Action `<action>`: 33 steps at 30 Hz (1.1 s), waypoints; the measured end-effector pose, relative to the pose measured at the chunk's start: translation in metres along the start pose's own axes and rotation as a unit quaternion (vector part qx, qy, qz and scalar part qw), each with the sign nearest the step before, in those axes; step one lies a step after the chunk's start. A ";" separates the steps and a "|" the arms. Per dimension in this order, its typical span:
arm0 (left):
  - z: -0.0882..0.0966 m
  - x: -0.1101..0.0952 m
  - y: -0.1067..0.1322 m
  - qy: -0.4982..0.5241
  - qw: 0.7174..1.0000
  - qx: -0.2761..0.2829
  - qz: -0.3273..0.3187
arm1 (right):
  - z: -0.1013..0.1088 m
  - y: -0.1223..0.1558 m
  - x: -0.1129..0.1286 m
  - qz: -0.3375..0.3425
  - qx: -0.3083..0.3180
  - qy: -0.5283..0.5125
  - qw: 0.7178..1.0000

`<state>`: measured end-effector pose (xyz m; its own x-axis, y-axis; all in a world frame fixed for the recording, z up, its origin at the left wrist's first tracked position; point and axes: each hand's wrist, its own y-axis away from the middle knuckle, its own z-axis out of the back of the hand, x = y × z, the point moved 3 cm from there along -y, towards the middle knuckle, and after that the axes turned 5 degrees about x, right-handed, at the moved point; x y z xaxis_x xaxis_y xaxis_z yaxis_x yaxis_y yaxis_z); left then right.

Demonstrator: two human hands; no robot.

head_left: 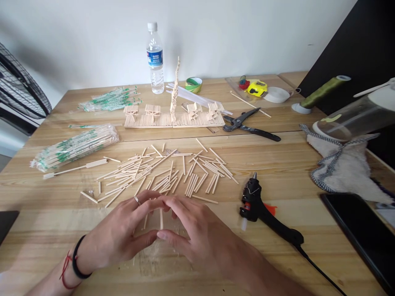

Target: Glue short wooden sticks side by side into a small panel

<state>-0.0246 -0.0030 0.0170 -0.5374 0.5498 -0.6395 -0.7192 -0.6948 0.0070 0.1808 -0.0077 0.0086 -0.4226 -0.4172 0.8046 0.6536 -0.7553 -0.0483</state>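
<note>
My left hand (126,226), with a ring and a black band at the wrist, meets my right hand (197,228) fingertip to fingertip low in the middle of the view. A short wooden stick (161,219) stands between the curled fingers and thumbs of both hands, its far end hidden behind the fingers. Beside it, partly covered by my left hand, shows another thin stick (145,221). Just beyond the hands lies a loose spread of cut wooden sticks (191,185). To the right of my right hand rests a black glue gun (251,197), nozzle pointing away.
Farther back stands a stick-built model (148,120) with a tall curved piece. Pliers (243,123), a water bottle (155,61) and a yellow tape measure (257,88) are around it. Bagged sticks (77,146) lie left; a phone (361,234) and cloth (342,164) lie right.
</note>
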 end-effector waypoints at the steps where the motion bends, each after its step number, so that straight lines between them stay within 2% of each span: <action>1: 0.000 0.000 0.000 0.000 1.000 0.002 0.000 | 0.000 0.000 0.000 0.001 0.001 0.000 1.000; 21: -0.003 0.004 0.004 -0.014 1.000 0.003 0.014 | 0.000 -0.001 0.001 0.013 -0.012 0.001 1.000; 33: -0.002 0.003 0.002 -0.005 1.000 0.001 -0.001 | -0.001 0.000 0.000 0.017 -0.018 0.014 1.000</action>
<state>-0.0261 -0.0037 0.0136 -0.5404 0.5561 -0.6314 -0.7214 -0.6925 0.0076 0.1801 -0.0083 0.0079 -0.4171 -0.4567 0.7858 0.6448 -0.7580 -0.0984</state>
